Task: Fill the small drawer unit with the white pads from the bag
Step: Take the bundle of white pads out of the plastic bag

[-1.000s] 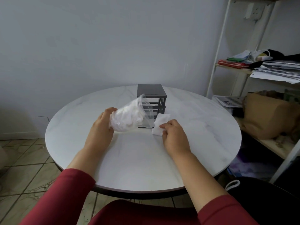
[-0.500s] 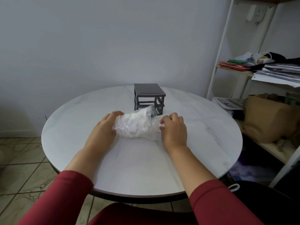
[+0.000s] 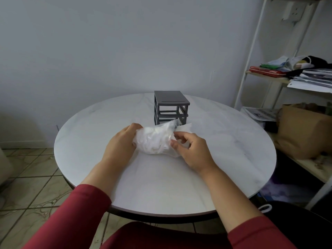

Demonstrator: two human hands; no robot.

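The clear bag (image 3: 154,141) of white pads (image 3: 152,144) lies on the round marbled surface (image 3: 100,133), just in front of the grey drawer unit (image 3: 170,105); the left hand (image 3: 123,143) has its grip closed round the bag's far-left end; the right hand (image 3: 193,150) is curled at the bag's mouth, thumb and forefinger pinched on the plastic rim, though whether a pad is caught in that pinch too cannot be told; one loose pad (image 3: 185,128) lies flat on the surface between the bag and the unit's foot; the unit's slots look open and bare from here, so the filling seems hardly begun

What could go wrong: the bag is limp and crammed, so a pull at the mouth may drag out a clump instead of one pad and scatter the others; the pads are light and soft, so a weak pinch may drop one short of its slot; the unit looks light and stands free, so a hand pushing pads in may shove it back or tip it unless the other hand steadies it; the loose pad could be swept aside by the bag or a wrist

No brand or label can be read on bag or unit; the unit's top shows only a plain groove; the papers (image 3: 316,78) on the shelf (image 3: 269,77) at the right carry print too small to read
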